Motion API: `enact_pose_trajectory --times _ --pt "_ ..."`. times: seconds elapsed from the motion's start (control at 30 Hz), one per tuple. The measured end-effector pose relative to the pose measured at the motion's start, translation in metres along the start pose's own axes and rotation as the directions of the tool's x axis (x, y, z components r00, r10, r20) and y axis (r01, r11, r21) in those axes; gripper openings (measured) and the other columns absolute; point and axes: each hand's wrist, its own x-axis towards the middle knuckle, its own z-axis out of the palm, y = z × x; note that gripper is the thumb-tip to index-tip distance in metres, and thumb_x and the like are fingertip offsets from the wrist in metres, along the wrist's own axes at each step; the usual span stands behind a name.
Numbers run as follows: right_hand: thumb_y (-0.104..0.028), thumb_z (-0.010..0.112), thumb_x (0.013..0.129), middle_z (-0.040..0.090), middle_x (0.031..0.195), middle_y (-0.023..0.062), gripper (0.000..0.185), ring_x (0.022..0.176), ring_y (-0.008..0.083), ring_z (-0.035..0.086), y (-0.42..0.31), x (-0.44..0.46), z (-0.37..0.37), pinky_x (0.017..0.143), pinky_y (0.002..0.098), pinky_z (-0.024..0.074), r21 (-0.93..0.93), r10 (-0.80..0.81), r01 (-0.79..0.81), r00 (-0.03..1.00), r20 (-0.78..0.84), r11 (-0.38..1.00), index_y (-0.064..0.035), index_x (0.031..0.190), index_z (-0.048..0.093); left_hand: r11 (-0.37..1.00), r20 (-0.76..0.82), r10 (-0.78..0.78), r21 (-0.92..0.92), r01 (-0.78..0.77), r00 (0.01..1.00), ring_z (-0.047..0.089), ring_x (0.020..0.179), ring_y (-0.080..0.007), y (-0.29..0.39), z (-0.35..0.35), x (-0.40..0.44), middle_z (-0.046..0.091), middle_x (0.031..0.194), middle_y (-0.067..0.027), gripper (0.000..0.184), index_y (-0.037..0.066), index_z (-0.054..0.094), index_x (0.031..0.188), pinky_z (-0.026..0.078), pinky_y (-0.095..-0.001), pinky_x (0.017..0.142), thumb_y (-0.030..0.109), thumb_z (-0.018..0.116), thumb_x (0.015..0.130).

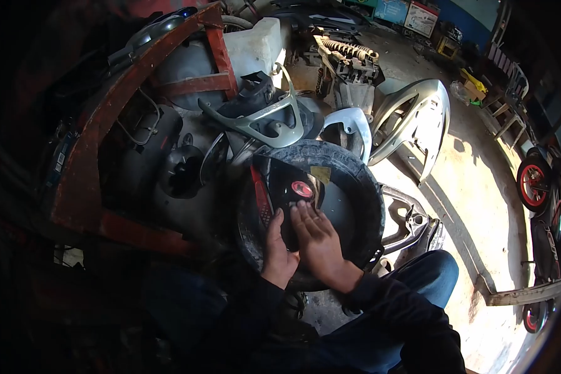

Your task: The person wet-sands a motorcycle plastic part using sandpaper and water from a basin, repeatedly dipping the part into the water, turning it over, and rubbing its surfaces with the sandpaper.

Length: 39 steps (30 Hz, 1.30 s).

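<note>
A glossy black panel (279,181) with a red stripe and a round red emblem stands tilted inside a round black tub (373,206) that holds some liquid. My right hand (318,240) lies on the panel just below the emblem, its fingers stretched out. At the panel's lower left edge is my left hand (280,252), thumb pointing up; its other fingers are hidden behind the panel. A small yellowish patch (321,174) shows beside the panel in the tub.
Silver-green fairing parts (274,121) lie behind the tub, with a light curved frame (417,118) to the right. A rusty red metal frame (90,146) stands at left. A motorcycle wheel (533,186) is at far right, near a wooden beam (527,295).
</note>
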Motion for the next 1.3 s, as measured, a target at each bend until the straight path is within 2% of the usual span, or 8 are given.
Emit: enact_pose_trajectory --times 0.5,0.6,0.8,0.93,1.07,1.13,1.17,1.3 --pt "-0.009 0.063 0.074 0.060 0.133 0.0228 0.062 0.127 0.0341 0.057 0.006 0.007 -0.008 0.112 0.0475 0.0401 0.065 -0.110 0.109 0.994 0.002 0.992 0.0052 0.134 0.054 0.965 0.081 -0.067 -0.247 0.085 0.995 0.069 0.097 -0.0206 -0.001 -0.013 0.016 0.069 0.112 -0.0079 0.042 0.008 0.060 0.122 0.058 -0.0338 0.084 0.043 0.057 0.099" --pt "-0.008 0.062 0.077 0.060 0.134 0.0209 0.055 0.129 0.0327 0.056 -0.007 -0.023 -0.011 0.111 0.0460 0.0421 0.074 -0.353 0.351 0.936 0.011 0.933 0.0031 0.130 0.059 0.953 0.299 -0.196 -0.166 0.254 0.934 0.068 0.101 -0.0182 0.016 -0.037 0.021 0.071 0.112 -0.0045 0.040 0.010 0.066 0.118 0.055 -0.0339 0.092 0.043 0.058 0.098" --pt "-0.012 0.064 0.075 0.061 0.132 0.0202 0.058 0.127 0.0316 0.058 0.005 0.003 -0.015 0.109 0.0459 0.0428 0.013 -0.322 0.322 0.946 0.038 0.947 0.0044 0.130 0.058 0.982 -0.125 -0.159 -0.121 0.144 0.979 0.069 0.093 -0.0171 0.014 -0.007 0.004 0.072 0.099 -0.0007 0.046 0.014 0.068 0.108 0.054 -0.0342 0.086 0.057 0.054 0.095" --pt "-0.012 0.062 0.077 0.063 0.130 0.0176 0.054 0.127 0.0304 0.057 0.010 -0.001 -0.018 0.111 0.0446 0.0419 0.027 -0.417 0.416 0.907 0.057 0.909 0.0039 0.129 0.059 0.971 0.071 -0.155 -0.171 0.165 0.985 0.068 0.093 -0.0182 0.019 -0.018 0.001 0.071 0.103 -0.0045 0.072 0.010 0.065 0.114 0.057 -0.0347 0.080 0.075 0.048 0.088" --pt "-0.012 0.063 0.076 0.065 0.124 0.0164 0.053 0.124 0.0303 0.059 0.005 -0.002 -0.017 0.109 0.0411 0.0435 0.066 -0.417 0.415 0.908 0.027 0.907 0.0046 0.126 0.060 0.981 -0.299 -0.192 -0.068 0.180 0.935 0.065 0.106 -0.0239 0.020 -0.010 0.001 0.068 0.114 -0.0092 0.087 0.007 0.061 0.124 0.051 -0.0411 0.096 0.082 0.041 0.087" --pt "-0.012 0.064 0.074 0.066 0.122 0.0149 0.053 0.122 0.0304 0.061 0.004 -0.009 -0.019 0.108 0.0403 0.0447 0.128 -0.495 0.491 0.869 0.006 0.862 0.0048 0.124 0.062 0.890 0.638 -0.208 -0.190 0.414 0.741 0.057 0.122 -0.0255 0.009 -0.084 0.045 0.064 0.126 -0.0046 0.089 0.012 0.060 0.129 0.039 -0.0455 0.109 0.086 0.042 0.084" --pt "-0.011 0.064 0.074 0.067 0.122 0.0147 0.051 0.121 0.0301 0.062 0.012 0.000 -0.019 0.107 0.0409 0.0456 0.114 -0.415 0.411 0.910 0.015 0.905 0.0044 0.122 0.063 0.965 0.020 -0.227 -0.133 0.227 0.974 0.059 0.119 -0.0254 0.021 -0.014 0.000 0.065 0.123 -0.0055 0.089 0.012 0.061 0.127 0.041 -0.0451 0.107 0.087 0.044 0.081" --pt "-0.013 0.066 0.073 0.066 0.125 0.0167 0.053 0.122 0.0294 0.062 0.017 0.002 -0.023 0.109 0.0430 0.0443 0.081 -0.337 0.333 0.941 0.037 0.939 0.0033 0.124 0.063 0.972 -0.094 -0.197 -0.149 0.182 0.976 0.061 0.115 -0.0242 0.023 0.005 -0.007 0.066 0.120 -0.0055 0.081 0.013 0.063 0.125 0.043 -0.0451 0.105 0.082 0.043 0.087"
